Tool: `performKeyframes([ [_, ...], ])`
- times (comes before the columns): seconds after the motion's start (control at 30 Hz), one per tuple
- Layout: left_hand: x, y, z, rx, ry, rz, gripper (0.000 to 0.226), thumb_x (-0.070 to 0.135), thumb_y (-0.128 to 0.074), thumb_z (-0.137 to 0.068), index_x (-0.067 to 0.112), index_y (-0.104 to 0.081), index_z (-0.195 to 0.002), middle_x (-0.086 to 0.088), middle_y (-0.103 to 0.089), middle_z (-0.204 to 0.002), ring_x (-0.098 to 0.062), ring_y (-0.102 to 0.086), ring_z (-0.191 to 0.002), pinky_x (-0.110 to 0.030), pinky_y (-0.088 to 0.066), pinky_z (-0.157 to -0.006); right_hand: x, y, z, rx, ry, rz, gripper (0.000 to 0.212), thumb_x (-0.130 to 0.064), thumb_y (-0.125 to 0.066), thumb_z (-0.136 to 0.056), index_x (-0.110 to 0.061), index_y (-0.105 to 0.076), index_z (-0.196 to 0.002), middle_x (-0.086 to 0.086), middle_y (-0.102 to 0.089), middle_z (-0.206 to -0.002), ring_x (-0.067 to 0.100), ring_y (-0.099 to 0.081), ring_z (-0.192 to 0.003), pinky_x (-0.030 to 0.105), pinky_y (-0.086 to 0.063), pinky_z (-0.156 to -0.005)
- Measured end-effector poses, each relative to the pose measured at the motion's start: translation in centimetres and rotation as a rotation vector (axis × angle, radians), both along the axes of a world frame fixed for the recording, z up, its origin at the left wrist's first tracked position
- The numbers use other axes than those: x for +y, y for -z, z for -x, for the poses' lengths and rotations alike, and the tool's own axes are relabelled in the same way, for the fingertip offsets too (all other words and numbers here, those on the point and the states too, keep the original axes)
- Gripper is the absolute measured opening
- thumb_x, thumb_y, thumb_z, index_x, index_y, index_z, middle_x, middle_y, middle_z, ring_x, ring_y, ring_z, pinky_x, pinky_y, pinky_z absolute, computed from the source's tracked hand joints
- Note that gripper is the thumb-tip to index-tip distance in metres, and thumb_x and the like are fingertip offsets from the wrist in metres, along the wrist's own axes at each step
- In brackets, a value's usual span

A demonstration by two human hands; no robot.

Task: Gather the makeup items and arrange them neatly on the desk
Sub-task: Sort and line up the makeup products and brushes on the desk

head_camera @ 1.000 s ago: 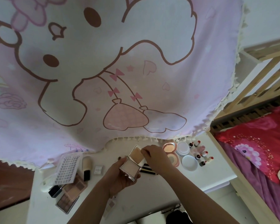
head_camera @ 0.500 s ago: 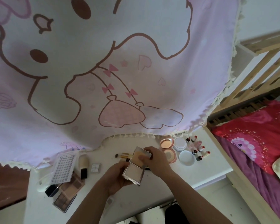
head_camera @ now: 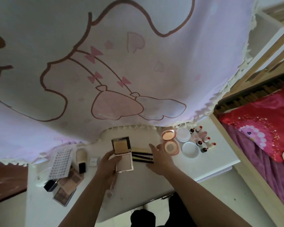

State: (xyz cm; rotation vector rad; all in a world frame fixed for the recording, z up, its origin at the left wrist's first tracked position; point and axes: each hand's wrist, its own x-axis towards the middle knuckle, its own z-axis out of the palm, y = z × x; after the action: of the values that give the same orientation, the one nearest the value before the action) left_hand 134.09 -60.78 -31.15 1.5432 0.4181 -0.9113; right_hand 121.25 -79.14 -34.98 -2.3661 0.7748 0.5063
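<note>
A square powder compact (head_camera: 123, 154) lies open on the white desk (head_camera: 138, 185), lid up toward the curtain. My left hand (head_camera: 109, 164) grips its left side. My right hand (head_camera: 161, 158) hovers just right of it with fingers spread, holding nothing, over several dark makeup brushes (head_camera: 142, 157). To the right stand an open pink compact (head_camera: 170, 141), a white round jar and its lid (head_camera: 187, 143), and several small bottles (head_camera: 203, 142). On the left lie a sticker sheet (head_camera: 61, 161), a stubby brush (head_camera: 81, 159), and eyeshadow palettes (head_camera: 67, 185).
A pink cartoon curtain (head_camera: 121, 63) hangs over the back of the desk. A wooden bed frame (head_camera: 236, 161) with red and purple bedding (head_camera: 261, 128) borders the desk's right edge. A small white box (head_camera: 94, 161) sits beside the stubby brush.
The compact came down from between both hands to the desk and its lid swung fully open. My right hand let go of the lid and moved right.
</note>
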Motion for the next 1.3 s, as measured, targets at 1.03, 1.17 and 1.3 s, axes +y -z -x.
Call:
performKeyframes([
  [1.03,-13.0,7.6,2.5,-0.116,0.274,-0.218,0.029,-0.005,-0.064,-0.081,0.021,-0.059,-0.093,-0.013,-0.068,-0.106,-0.033,-0.066,-0.095,-0.053,-0.057,-0.083,-1.6,3.1,6.1,-0.085,0.512,-0.381,0.043,-0.019,-0.060,-0.091,-0.020,-0.054,-0.134,0.001,-0.062,-0.103,0.018,-0.057,-0.098,0.022,-0.036,-0.080],
  [1.17,-12.5,7.3,1.9,-0.321,0.392,-0.415,0.023,0.013,-0.069,-0.075,0.031,-0.059,-0.084,0.000,-0.069,-0.089,-0.029,-0.067,-0.089,-0.050,-0.057,-0.082,-1.6,3.2,6.0,-0.086,0.524,-0.396,0.044,-0.020,-0.063,-0.089,-0.020,-0.055,-0.133,0.000,-0.059,-0.100,0.014,-0.053,-0.093,0.022,-0.037,-0.083],
  [1.3,-12.7,6.9,2.0,-0.419,0.475,-0.505,0.021,0.018,-0.073,-0.079,0.019,-0.067,-0.099,-0.005,-0.070,-0.095,-0.029,-0.065,-0.090,-0.038,-0.054,-0.081,-1.8,3.3,6.1,-0.091,0.537,-0.412,0.043,-0.019,-0.062,-0.090,-0.021,-0.055,-0.132,-0.001,-0.060,-0.098,0.015,-0.055,-0.097,0.022,-0.037,-0.083],
])
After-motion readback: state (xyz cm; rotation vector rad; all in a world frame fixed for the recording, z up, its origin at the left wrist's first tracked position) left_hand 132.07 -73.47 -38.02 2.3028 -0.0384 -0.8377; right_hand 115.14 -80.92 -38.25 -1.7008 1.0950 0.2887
